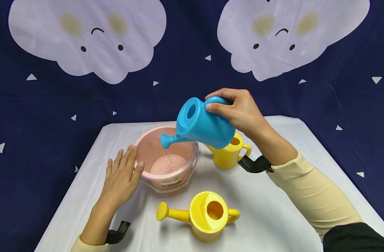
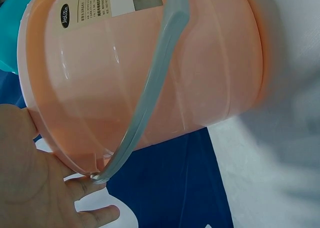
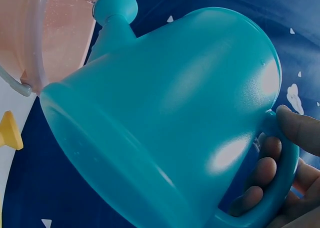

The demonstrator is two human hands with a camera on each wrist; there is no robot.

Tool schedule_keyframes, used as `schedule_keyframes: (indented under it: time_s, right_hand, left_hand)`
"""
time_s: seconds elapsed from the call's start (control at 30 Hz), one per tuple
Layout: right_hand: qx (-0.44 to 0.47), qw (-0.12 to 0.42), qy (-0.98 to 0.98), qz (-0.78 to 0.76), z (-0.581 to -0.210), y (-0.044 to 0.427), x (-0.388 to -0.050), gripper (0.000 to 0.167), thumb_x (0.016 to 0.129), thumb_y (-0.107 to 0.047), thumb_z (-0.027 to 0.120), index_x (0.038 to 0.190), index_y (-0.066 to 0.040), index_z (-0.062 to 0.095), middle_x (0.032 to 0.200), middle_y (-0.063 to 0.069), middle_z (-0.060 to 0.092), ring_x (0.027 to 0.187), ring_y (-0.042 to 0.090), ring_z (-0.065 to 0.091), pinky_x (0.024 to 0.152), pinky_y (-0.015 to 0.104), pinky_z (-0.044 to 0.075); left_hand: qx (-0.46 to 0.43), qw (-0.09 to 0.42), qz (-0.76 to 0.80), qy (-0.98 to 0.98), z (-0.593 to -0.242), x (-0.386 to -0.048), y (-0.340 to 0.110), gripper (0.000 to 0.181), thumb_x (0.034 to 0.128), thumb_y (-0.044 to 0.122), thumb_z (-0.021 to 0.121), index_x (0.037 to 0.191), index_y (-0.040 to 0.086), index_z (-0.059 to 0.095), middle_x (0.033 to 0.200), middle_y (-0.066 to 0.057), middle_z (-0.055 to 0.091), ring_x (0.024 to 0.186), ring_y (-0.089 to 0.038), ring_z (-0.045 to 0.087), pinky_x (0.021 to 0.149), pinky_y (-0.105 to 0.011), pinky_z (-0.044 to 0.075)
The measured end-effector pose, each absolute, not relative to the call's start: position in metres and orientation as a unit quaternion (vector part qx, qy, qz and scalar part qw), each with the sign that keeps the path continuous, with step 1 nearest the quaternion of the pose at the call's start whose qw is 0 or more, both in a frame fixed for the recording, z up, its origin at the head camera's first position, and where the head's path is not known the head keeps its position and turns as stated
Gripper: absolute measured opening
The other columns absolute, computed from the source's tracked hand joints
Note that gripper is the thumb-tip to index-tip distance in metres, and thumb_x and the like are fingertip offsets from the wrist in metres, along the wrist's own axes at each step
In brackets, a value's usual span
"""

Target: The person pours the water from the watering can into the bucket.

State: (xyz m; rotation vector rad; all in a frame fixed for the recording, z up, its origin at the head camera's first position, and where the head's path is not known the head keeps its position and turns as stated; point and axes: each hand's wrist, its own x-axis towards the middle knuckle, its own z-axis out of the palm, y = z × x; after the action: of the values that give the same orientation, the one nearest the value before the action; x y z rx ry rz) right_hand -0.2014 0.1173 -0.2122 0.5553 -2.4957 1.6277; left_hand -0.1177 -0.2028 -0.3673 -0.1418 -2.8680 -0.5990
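My right hand (image 1: 242,108) grips the handle of a blue watering can (image 1: 207,126), its fingers curled through the loop in the right wrist view. The can is tilted, spout down to the left, and thin streams of water fall from its rose (image 1: 166,141) into a pink bucket (image 1: 176,176). Water ripples in the bottom of the bucket. My left hand (image 1: 122,178) rests against the bucket's left rim with fingers straight. In the left wrist view the bucket's grey handle (image 2: 145,107) hangs down along its side.
One yellow watering can (image 1: 207,217) stands in front of the bucket, spout to the left. Another yellow watering can (image 1: 228,155) stands right of the bucket, partly hidden behind the blue one. A white cloth (image 1: 274,217) covers the table. A dark blue cloud-patterned curtain (image 1: 189,70) hangs behind.
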Motion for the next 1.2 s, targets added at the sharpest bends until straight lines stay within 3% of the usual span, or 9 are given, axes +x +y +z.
schedule_keyframes:
  time_s: [1.2]
  right_hand:
    - [0.184, 0.050, -0.826, 0.531, -0.2123, 0.1171, -0.2038, 0.026, 0.083, -0.025, 0.073, 0.107, -0.015, 0.070, 0.106, 0.003, 0.069, 0.098, 0.016, 0.063, 0.090, 0.036, 0.052]
  left_hand:
    - [-0.048, 0.110, -0.201, -0.972, -0.3677, -0.1186, -0.2032, 0.062, 0.1011, 0.048, 0.026, 0.152, 0.013, 0.019, 0.158, -0.013, 0.020, 0.147, -0.039, 0.009, 0.114, -0.064, 0.000]
